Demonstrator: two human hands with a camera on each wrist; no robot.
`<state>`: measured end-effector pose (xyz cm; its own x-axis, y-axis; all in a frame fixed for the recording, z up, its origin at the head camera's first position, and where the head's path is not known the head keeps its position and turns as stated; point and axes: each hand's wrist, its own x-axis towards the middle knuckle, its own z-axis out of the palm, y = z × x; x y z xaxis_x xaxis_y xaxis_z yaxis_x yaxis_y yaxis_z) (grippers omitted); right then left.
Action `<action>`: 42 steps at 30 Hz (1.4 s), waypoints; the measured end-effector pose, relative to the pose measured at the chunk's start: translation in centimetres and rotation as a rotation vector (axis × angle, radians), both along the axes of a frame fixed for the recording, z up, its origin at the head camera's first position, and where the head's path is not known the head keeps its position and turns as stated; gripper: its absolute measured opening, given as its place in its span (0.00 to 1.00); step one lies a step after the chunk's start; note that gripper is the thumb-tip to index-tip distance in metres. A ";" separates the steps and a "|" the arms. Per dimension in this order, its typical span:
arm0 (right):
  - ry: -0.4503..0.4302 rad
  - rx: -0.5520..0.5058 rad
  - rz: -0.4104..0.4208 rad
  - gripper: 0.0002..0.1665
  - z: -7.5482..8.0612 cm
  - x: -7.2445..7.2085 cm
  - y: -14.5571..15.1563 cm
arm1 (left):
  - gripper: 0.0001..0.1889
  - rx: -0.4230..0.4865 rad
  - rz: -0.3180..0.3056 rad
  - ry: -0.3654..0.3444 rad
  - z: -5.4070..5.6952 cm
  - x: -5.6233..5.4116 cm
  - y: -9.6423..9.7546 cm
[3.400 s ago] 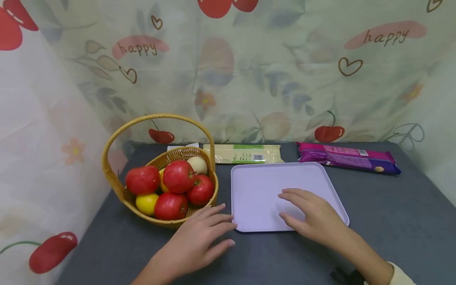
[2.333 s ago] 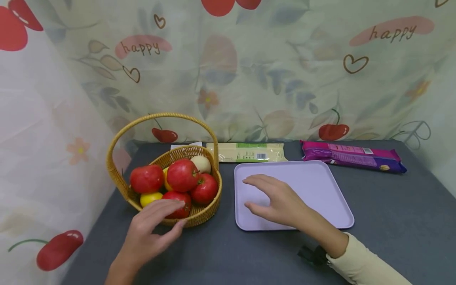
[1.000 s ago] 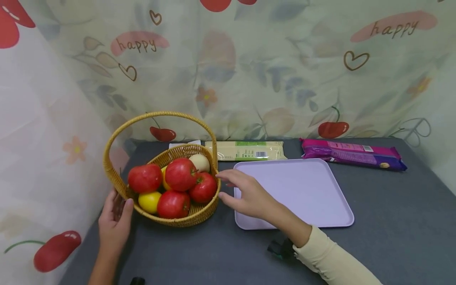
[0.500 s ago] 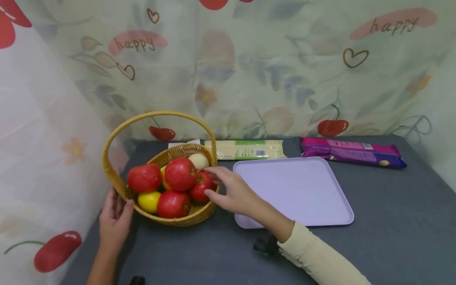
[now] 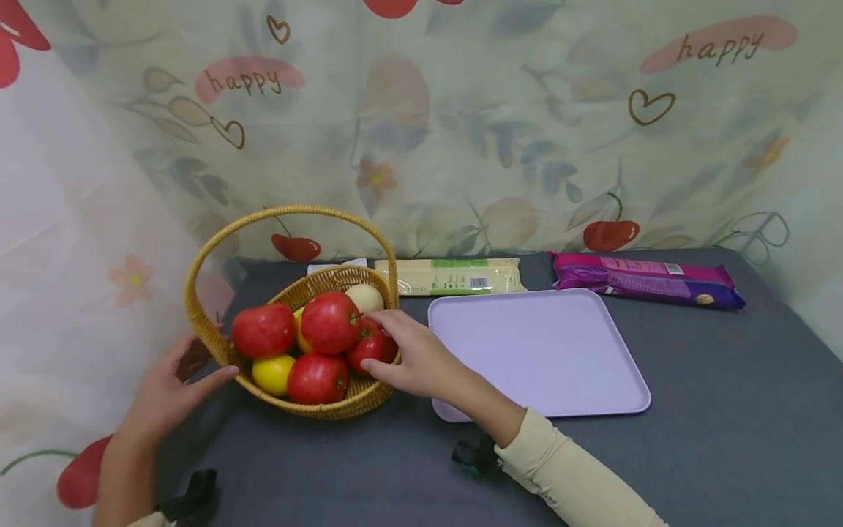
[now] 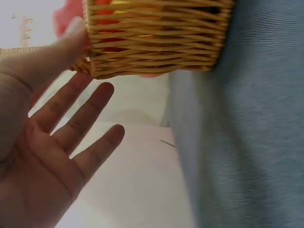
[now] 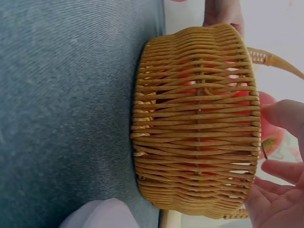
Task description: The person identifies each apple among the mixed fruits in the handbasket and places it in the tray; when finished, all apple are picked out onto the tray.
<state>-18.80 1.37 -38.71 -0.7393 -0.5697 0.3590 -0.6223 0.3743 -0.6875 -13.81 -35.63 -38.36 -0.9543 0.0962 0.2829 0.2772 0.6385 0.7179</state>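
Note:
A woven wicker basket (image 5: 349,406) with an arched handle holds several red apples, a yellow fruit (image 5: 273,375) and a pale round one (image 5: 364,298). My right hand (image 5: 424,359) reaches over its right rim, thumb and fingers curled round the rightmost red apple (image 5: 374,347), which still sits among the fruit. In the right wrist view, the thumb (image 7: 285,114) lies on that apple above the basket's rim. My left hand (image 5: 158,399) is at the basket's left side. Its fingers are spread and straight in the left wrist view, with the thumb (image 6: 52,59) up by the rim.
A lilac tray (image 5: 540,359) lies right of the basket on the dark grey table (image 5: 718,395). Behind it are a cream-and-green packet (image 5: 454,277) and a purple packet (image 5: 648,279). A patterned cloth (image 5: 461,132) hangs along the back and left.
My right hand has moved left from above the tray to the rightmost apple. My left hand went round to the basket's left side, then shifted outward, turning its wrist.

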 end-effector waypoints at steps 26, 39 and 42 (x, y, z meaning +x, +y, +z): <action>-0.146 -0.142 -0.057 0.43 0.4 -1.4 -3.1 | 0.33 0.014 -0.021 -0.243 1.7 -1.3 -0.8; -0.208 -0.030 -0.069 0.55 0.6 -2.5 -4.6 | 0.35 0.005 0.025 -0.301 1.6 -1.3 -0.7; -0.194 -0.031 -0.091 0.52 0.4 -2.4 -4.6 | 0.37 -0.009 0.033 -0.320 1.7 -1.4 -0.5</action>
<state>-21.16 -3.23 -38.31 -0.8441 -0.4884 0.2212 -0.4417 0.3996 -0.8033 -15.20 -36.18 -36.67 -0.9974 0.0648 -0.0327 0.0174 0.6504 0.7594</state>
